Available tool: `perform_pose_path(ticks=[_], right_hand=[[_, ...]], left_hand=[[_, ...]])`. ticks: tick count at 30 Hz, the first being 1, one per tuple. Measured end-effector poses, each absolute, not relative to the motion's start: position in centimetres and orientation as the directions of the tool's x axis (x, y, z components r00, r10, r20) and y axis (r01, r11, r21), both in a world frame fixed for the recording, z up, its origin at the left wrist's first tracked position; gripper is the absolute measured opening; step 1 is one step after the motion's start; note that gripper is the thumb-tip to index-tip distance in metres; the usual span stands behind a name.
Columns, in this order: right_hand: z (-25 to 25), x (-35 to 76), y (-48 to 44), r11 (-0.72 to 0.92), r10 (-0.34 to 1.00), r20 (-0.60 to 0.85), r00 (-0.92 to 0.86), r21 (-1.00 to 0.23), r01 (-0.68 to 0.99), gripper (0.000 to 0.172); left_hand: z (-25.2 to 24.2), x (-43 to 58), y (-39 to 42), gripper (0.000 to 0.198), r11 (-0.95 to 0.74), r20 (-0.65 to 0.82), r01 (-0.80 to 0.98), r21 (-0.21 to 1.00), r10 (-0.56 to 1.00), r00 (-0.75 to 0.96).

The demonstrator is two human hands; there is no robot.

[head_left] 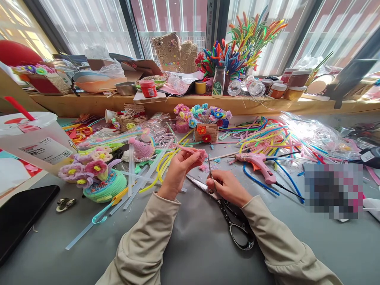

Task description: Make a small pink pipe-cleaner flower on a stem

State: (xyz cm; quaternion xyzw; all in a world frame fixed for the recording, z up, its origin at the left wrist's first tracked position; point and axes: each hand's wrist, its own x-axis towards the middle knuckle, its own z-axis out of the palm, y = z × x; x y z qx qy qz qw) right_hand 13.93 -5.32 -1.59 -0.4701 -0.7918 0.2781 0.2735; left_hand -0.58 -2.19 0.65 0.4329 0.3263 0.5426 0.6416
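Observation:
My left hand (179, 170) is raised over the grey table (192, 245), fingers pinched on a small pink pipe-cleaner flower (202, 154) with a pink stem running left. My right hand (227, 186) rests on the table just right of it, fingers closed on a thin metal tool (209, 168) that points up toward the flower. Black-handled scissors (234, 225) lie under and behind my right hand, blades pointing left. Pink fluff scraps (203, 168) lie below the flower.
A pink glue gun (259, 164) lies right of my hands beside a heap of coloured pipe cleaners (267, 136). A green yarn pot with flowers (101, 180), a plastic drink cup (35, 138), a black phone (20, 215), flower baskets (206, 128) and a cluttered windowsill surround.

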Motion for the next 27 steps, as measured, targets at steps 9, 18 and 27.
perform_pose_path(ticks=[9,18,27], right_hand=[[-1.65,13.91,-5.26,0.409,0.886,0.172,-0.429,-0.725,0.553,0.052],[-1.88,13.97,-5.15,0.400,0.896,0.204,-0.394,-0.753,0.522,0.046],[-1.89,14.05,-5.12,0.366,0.914,0.187,-0.359,-0.761,0.536,0.050]], left_hand=[[0.66,-0.50,-2.23,0.016,0.022,0.052,-0.373,0.928,0.981,0.188],[0.44,-0.49,-2.09,0.017,-0.014,0.088,-0.386,0.922,0.981,0.174],[0.74,-0.51,-2.28,0.012,-0.008,0.081,-0.411,0.912,0.984,0.160]])
